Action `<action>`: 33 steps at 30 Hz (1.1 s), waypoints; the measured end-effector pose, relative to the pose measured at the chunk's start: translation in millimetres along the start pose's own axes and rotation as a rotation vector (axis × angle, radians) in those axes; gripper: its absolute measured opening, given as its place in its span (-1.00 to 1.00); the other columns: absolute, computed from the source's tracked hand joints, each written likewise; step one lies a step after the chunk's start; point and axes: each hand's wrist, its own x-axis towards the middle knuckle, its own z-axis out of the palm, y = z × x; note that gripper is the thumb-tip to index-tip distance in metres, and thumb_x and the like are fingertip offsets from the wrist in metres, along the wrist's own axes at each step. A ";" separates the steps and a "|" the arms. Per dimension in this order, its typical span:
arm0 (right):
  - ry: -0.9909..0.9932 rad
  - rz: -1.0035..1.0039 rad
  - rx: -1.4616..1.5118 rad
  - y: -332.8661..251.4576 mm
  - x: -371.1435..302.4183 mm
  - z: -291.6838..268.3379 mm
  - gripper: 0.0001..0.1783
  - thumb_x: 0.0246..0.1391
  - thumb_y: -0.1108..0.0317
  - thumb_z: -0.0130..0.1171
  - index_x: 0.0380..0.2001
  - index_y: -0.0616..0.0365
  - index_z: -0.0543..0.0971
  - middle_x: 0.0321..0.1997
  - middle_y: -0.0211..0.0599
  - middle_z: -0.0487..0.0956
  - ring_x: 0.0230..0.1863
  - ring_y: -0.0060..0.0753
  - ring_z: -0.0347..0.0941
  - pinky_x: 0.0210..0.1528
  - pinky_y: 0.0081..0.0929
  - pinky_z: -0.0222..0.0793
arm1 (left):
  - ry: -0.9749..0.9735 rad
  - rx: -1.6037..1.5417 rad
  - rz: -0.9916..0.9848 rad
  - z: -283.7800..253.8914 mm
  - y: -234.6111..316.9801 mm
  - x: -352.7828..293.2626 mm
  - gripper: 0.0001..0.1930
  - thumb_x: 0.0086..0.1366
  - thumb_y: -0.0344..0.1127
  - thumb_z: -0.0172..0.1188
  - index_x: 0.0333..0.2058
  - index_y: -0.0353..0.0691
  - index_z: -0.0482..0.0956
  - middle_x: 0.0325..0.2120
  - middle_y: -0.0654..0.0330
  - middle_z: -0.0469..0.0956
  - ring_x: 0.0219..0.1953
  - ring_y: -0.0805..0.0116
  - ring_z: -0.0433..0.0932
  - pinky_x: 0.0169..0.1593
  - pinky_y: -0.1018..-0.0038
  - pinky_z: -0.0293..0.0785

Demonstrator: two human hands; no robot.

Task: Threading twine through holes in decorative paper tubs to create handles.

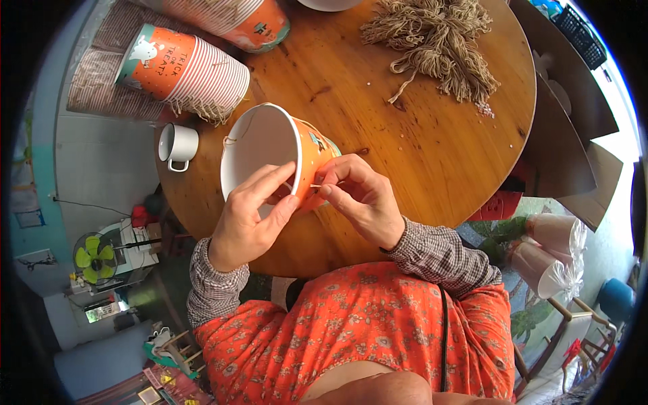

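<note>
Right now, a white-lined orange paper bucket (pixel 260 145) is tilted over the near part of the round wooden table (pixel 405 152), its mouth turned to the person's left. The left hand (pixel 250 214) holds it by the near rim, forefinger and thumb spread apart there (what its other fingertips do inside, I cannot tell). The right hand (pixel 361 199) has thumb and forefinger pinched on the thin pale end of a string (pixel 315 185), just beside the bucket's outer wall. Beyond the bucket, to the left, lie stacked paper buckets (pixel 209 71), with a white mug (pixel 181 143) near them; a heap of tan strings (pixel 442 44) sits at the table's far right.
</note>
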 end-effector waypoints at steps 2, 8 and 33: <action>0.002 -0.021 -0.019 -5.7 2.7 3.4 -0.94 0.17 0.51 0.13 -0.31 0.25 0.46 -0.05 -0.25 0.43 -0.07 -0.53 0.42 0.02 -0.51 0.43 | 0.041 -0.074 -0.050 -0.9 -0.9 0.0 -0.59 0.25 -0.53 0.12 0.08 -0.50 0.37 -0.15 0.04 0.48 -0.21 0.36 0.56 -0.15 0.53 0.54; 0.016 -0.221 -0.302 -8.8 4.7 4.8 -0.89 0.07 0.49 0.21 -0.34 0.23 0.48 -0.06 -0.18 0.46 -0.03 -0.31 0.44 0.03 -0.41 0.39 | 0.099 -0.174 -0.126 2.2 -1.9 14.3 -0.54 0.26 -0.54 0.11 0.13 -0.54 0.29 -0.10 0.09 0.45 -0.14 0.42 0.53 -0.11 0.54 0.54; 0.160 -0.275 -0.454 -1.9 8.2 3.5 -0.83 -0.05 0.52 0.27 -0.37 0.21 0.48 -0.16 -0.15 0.44 -0.12 -0.15 0.42 -0.08 -0.33 0.39 | 0.020 -0.252 -0.149 17.4 -6.1 23.6 -0.64 0.35 -0.54 0.00 0.11 -0.48 0.33 -0.09 0.10 0.51 -0.05 0.47 0.50 0.00 0.55 0.46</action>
